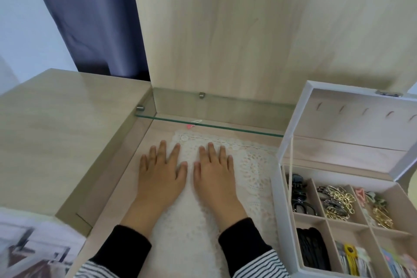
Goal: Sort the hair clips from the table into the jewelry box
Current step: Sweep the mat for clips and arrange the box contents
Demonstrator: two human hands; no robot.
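My left hand (161,172) and my right hand (214,172) lie flat side by side, palms down, on a white lace mat (252,165) in the recessed table. Neither holds anything. The white jewelry box (276,189) stands open to the right of my right hand. Its compartments hold black claw clips (299,196), gold clips (338,203), pastel and gold clips (374,205), black hair bands (312,248) and coloured snap clips (352,259). A small pink clip (191,124) lies beyond my fingertips at the edge of the glass shelf.
A glass shelf (225,127) spans the back of the recess, below a raised wooden lid (248,29). The box's lid (352,124) stands upright at the right. A wooden tabletop (56,131) lies to the left, a dark curtain (90,18) behind it.
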